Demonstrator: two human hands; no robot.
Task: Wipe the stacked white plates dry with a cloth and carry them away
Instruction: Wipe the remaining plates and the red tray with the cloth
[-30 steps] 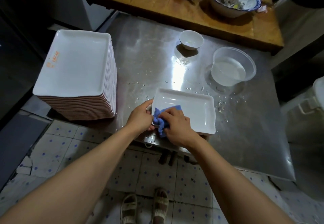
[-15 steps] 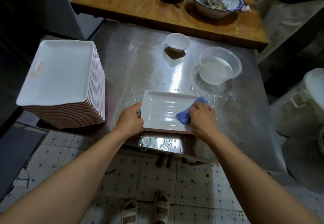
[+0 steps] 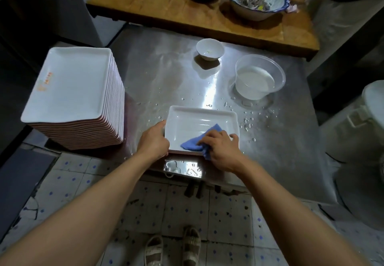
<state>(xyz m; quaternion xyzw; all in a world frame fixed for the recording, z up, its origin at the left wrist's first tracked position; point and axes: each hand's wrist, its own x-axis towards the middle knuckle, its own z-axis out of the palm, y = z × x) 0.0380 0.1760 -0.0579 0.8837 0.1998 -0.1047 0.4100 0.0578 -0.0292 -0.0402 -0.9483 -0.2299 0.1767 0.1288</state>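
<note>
Plate (image 3: 199,121) is lying at the wet table (image 3: 166,74) edge; the left hand (image 3: 153,141) is gripping its left rim, and the right hand (image 3: 220,149) is pressing a bunched cloth (image 3: 192,144) into it. A hard wipe is risking sliding it off. Stack (image 3: 72,93) is sitting well left.

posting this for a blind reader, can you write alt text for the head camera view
A person's right hand wipes a white rectangular plate with a blue cloth on a wet steel table while the left hand grips the plate's left edge. A tall stack of plates stands at left; a small white bowl and a clear tub of water sit behind.
</note>
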